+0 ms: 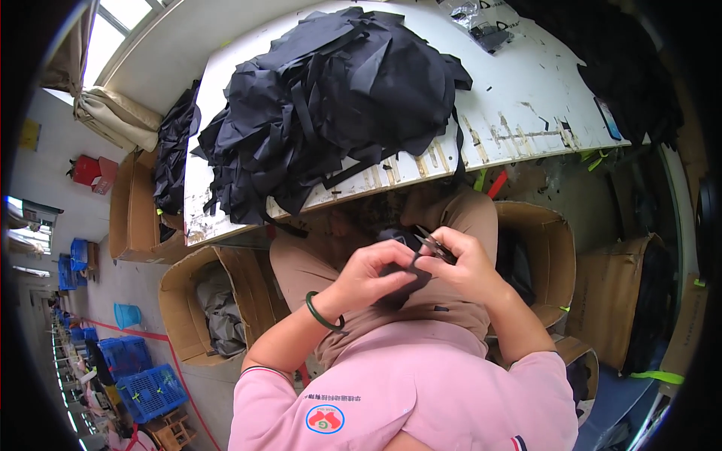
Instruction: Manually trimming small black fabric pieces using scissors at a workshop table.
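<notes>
Above my lap, my left hand is closed on a small piece of black fabric, with thumb and fingers pinching its upper edge. A green bangle circles that wrist. My right hand meets it from the right, closed around a pair of small dark thread snips, whose points angle up and to the left. The right fingertips also appear to touch the fabric's edge. Part of the cloth is hidden behind the fingers. A large heap of black fabric pieces lies on the white table ahead of me.
Cardboard boxes stand close on both sides: one with grey cloth at left, another at right. The table's worn front edge runs just beyond my knees. A clear plastic bag lies at the back. Blue crates sit on the floor far left.
</notes>
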The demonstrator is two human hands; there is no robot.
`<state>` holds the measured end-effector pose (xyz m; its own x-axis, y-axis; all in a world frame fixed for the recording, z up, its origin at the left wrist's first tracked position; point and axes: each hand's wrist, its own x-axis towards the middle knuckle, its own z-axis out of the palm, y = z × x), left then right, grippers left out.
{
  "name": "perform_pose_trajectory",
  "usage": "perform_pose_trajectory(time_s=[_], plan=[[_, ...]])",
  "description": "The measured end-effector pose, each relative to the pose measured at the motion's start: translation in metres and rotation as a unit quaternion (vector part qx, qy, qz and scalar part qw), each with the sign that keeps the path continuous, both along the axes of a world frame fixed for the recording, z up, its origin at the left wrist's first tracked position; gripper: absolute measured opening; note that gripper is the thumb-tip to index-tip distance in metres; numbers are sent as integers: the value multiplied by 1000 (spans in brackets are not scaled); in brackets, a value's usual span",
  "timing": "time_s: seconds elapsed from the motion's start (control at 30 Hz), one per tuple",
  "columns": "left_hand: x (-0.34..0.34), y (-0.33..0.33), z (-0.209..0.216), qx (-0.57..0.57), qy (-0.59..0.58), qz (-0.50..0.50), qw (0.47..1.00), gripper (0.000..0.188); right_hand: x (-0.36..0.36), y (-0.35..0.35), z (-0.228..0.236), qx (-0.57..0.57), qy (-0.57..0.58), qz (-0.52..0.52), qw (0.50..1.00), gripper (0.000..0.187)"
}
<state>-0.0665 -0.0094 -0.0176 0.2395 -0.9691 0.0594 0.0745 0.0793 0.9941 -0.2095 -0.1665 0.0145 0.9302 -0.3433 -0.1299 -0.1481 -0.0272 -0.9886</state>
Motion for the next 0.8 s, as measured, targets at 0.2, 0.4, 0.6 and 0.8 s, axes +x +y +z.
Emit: perform_pose_trajectory(time_s=[0.2, 0.4, 0.6, 0.8], plan=[[43, -33, 0, 31, 58, 32, 997, 13, -95, -86, -18, 54, 2, -281, 958, 17], [-77, -13, -204, 171, -207, -17, 963, 73, -98, -61, -94, 77, 84, -225, 968, 18], [-59, -24, -131, 172, -50, 96, 979, 17, -84, -11, -111, 55, 41, -204, 976, 20], [-58, -52, -54, -26, -164, -21, 986, 54, -54, -21, -70, 116, -17, -194, 974, 21]])
